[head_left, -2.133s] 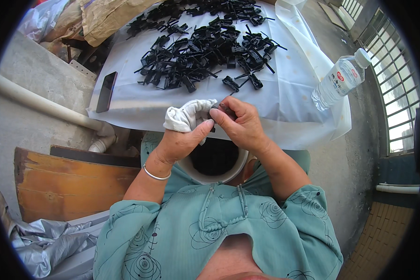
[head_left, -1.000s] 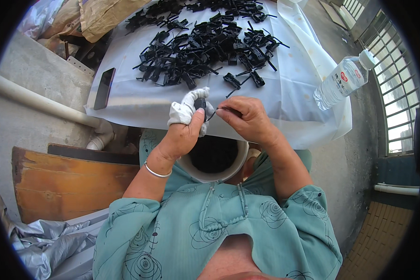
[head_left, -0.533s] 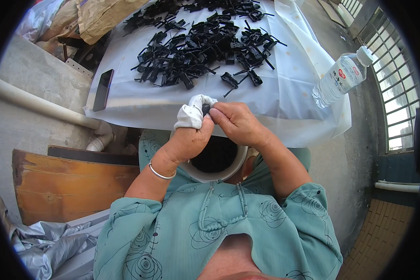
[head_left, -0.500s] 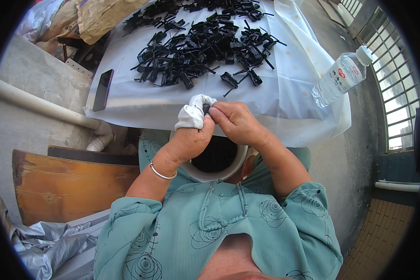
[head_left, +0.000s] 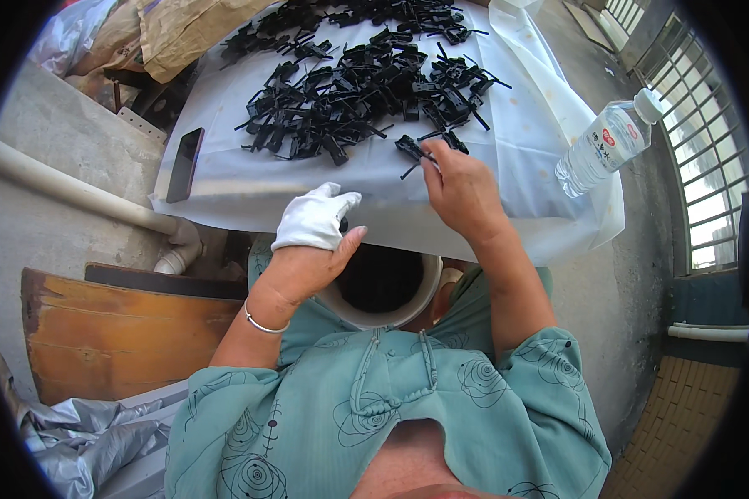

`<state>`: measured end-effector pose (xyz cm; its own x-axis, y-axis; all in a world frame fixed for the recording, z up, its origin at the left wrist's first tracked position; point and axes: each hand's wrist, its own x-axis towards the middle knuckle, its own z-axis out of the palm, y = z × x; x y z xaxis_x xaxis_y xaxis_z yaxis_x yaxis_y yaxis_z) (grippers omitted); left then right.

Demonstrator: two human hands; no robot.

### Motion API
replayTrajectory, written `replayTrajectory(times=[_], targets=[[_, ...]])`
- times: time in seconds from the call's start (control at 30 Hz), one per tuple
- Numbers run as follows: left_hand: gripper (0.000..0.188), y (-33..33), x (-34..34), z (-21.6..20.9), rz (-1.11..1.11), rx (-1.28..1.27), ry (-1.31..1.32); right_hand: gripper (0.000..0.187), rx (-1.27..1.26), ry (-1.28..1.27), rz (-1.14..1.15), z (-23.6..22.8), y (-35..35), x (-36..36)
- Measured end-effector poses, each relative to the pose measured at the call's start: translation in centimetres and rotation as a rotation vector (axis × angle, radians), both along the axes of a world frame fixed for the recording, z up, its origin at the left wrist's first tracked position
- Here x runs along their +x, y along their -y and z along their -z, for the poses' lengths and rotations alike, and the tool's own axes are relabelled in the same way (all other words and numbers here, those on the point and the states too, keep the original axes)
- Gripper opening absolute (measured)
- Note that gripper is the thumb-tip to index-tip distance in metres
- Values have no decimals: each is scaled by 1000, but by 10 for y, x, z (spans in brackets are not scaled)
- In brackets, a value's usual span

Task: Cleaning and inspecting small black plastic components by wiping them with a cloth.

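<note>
My left hand (head_left: 314, 220) wears a white glove over its fingers, with the thumb bare and apart from them. It hangs over the near table edge, beside the rim of a white bucket (head_left: 431, 287). A small dark piece (head_left: 344, 224) shows in the gap between glove and thumb; whether it is loose there I cannot tell. On the table, my bare right hand (head_left: 464, 187) has thumb and forefinger closed at a small black plastic part (head_left: 409, 148) with a thin stem. Beyond it lies a heap of similar black parts (head_left: 366, 83). The bucket is dark inside.
White plastic sheeting (head_left: 225, 179) covers the table. A phone (head_left: 186, 165) lies at its left edge, and a clear water bottle (head_left: 606, 145) stands at the right. Left of me are a pale pipe (head_left: 83, 187) and a wooden board (head_left: 133, 333). A barred window (head_left: 699, 150) is at the right.
My hands have come apart from the dark piece they worked on together. The right hand has reached forward and right to a black part; the left has moved slightly left and its thumb has spread.
</note>
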<state>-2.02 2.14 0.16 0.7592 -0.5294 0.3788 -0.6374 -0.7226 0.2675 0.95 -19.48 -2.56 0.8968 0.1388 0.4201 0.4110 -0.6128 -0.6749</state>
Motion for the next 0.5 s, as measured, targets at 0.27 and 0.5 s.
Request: replayTrajectory(times=[0.27, 0.5], targets=[[33, 37, 20, 13, -165, -469, -240, 10, -479, 232, 19, 13, -11, -6], [23, 37, 31, 24, -198, -816, -765, 11, -403, 406, -154, 8, -17, -12]])
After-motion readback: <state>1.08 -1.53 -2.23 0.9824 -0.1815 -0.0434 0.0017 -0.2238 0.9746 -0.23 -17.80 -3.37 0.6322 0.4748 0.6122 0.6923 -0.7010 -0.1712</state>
